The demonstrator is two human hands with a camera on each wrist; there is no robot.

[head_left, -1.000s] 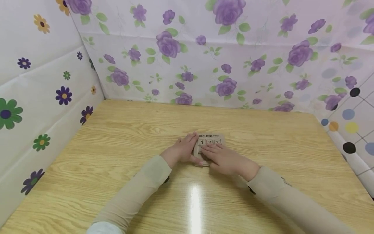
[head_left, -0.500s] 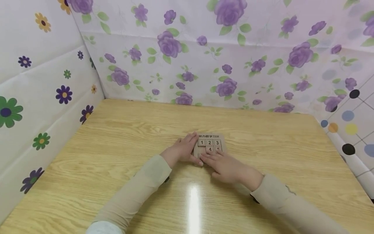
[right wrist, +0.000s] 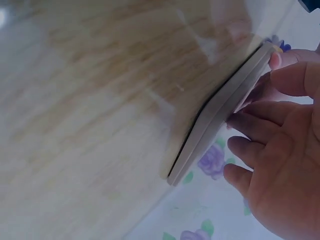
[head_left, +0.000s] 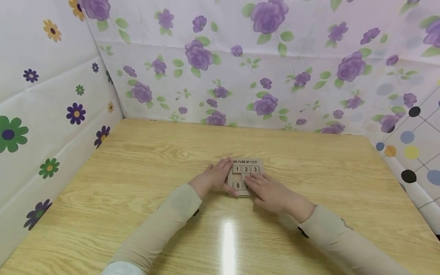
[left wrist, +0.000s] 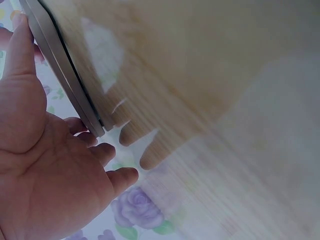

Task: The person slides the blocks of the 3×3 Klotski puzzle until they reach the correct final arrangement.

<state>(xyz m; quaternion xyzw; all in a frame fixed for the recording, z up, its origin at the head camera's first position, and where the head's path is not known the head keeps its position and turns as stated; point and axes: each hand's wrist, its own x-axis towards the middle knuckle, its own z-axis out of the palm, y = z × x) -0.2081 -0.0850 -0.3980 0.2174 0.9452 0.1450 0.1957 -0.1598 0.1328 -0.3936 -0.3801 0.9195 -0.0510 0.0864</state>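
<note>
While left hand steadies one number puzzle; right hand presses tiles.

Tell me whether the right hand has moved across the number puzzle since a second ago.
Yes. The right hand slid right and toward the person over the number puzzle, uncovering tile 8.

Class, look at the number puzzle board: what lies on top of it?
On the puzzle board: tiles 1, 2, 3, 8, and the right hand's fingers. Tiles beneath them are hidden. The left hand steadies its side.
</note>
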